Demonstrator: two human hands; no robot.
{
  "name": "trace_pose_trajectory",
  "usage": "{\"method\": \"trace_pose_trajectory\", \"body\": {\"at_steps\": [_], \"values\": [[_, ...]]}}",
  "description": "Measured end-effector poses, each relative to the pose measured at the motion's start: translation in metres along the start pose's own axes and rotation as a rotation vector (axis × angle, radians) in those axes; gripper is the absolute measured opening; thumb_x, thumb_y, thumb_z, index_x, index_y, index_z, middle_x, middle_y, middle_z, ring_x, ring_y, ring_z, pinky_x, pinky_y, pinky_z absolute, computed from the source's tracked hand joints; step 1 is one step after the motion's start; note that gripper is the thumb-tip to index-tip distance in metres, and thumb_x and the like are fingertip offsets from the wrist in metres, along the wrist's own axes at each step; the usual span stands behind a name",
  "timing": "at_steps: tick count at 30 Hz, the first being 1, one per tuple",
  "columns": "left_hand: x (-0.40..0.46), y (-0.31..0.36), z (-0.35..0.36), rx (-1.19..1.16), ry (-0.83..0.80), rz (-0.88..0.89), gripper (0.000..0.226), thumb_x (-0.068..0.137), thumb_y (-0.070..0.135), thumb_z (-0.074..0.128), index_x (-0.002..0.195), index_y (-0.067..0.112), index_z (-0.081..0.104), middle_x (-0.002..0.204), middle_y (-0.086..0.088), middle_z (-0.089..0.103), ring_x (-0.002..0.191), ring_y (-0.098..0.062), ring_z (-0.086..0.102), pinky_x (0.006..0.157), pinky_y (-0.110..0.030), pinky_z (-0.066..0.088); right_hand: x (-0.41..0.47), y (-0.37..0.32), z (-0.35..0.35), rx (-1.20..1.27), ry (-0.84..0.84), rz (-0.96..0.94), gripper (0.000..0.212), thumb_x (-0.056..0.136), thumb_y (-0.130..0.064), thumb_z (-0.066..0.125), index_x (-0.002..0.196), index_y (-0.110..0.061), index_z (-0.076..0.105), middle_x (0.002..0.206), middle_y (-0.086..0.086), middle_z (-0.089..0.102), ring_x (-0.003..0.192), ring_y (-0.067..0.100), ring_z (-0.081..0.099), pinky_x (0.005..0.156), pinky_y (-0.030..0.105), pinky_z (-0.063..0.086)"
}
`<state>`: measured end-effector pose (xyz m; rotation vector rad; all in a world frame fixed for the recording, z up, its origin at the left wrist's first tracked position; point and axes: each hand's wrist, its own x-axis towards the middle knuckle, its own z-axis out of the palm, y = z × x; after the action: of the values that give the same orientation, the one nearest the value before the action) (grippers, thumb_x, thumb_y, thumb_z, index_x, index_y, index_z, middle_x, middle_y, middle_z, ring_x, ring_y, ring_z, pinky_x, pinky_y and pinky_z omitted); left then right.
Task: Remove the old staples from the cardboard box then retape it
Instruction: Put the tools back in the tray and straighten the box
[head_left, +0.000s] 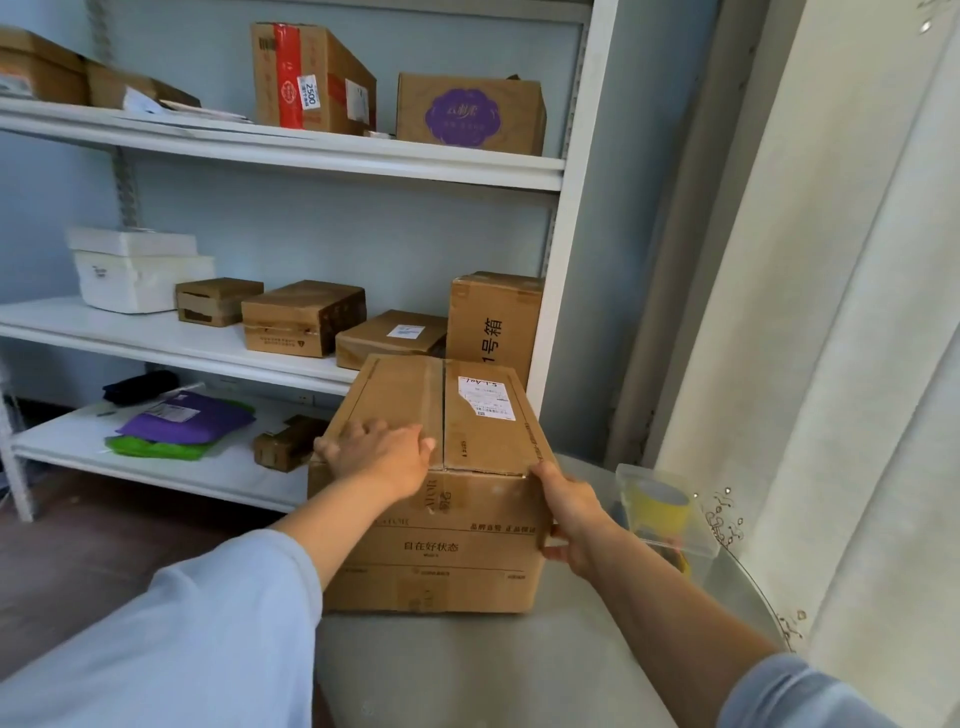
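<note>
The brown corrugated cardboard box (441, 488), its top flaps meeting at a centre seam, sat on the round glass counter (597, 649). The left hand (382, 457) lay flat on its lid, grip released; the right hand (569, 512) clasped its near right corner. Yellow tape (660, 504) sat in a clear plastic tub (691, 543) beside it.

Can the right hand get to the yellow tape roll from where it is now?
Probably yes: the right hand grips the cardboard box's right corner, and the yellow tape roll lies just beyond in an apparently open clear container.
</note>
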<state>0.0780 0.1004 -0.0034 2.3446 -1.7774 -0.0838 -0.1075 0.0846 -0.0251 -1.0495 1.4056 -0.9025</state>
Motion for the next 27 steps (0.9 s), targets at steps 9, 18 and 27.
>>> {"method": "trace_pose_trajectory", "body": {"at_steps": [9,18,27], "values": [[0.004,0.05,-0.004,0.079,-0.197,0.101,0.11,0.067,0.091,0.026,0.152,0.024,0.005,0.159,-0.011,-0.006,0.146,-0.032,-0.009,0.111,-0.062,-0.002,-0.002,-0.006,-0.035,-0.413,0.026,-0.153,0.041,0.091,-0.041,0.047,0.106,-0.006,0.063,0.09,0.007,0.074,0.074,0.02,0.073,0.06,0.025,0.052],[0.009,0.068,-0.003,0.133,-0.328,0.212,0.119,0.065,0.091,0.032,0.151,0.019,-0.01,0.155,-0.016,-0.021,0.141,-0.035,-0.025,0.107,-0.065,-0.011,0.035,-0.022,-0.027,-0.503,0.272,-0.344,0.033,0.089,-0.008,0.043,0.103,-0.023,0.07,0.092,-0.003,0.07,0.083,0.018,0.07,0.077,0.041,0.059],[0.022,0.061,-0.032,0.349,-0.539,0.38,0.1,0.084,0.065,0.047,0.147,0.028,-0.022,0.155,-0.016,-0.02,0.144,-0.033,-0.015,0.118,-0.049,0.006,0.058,-0.038,-0.031,-0.56,0.351,-0.419,0.044,0.096,-0.018,0.046,0.139,-0.02,0.046,0.135,0.005,0.054,0.12,0.028,0.053,0.095,0.036,0.044]]}}
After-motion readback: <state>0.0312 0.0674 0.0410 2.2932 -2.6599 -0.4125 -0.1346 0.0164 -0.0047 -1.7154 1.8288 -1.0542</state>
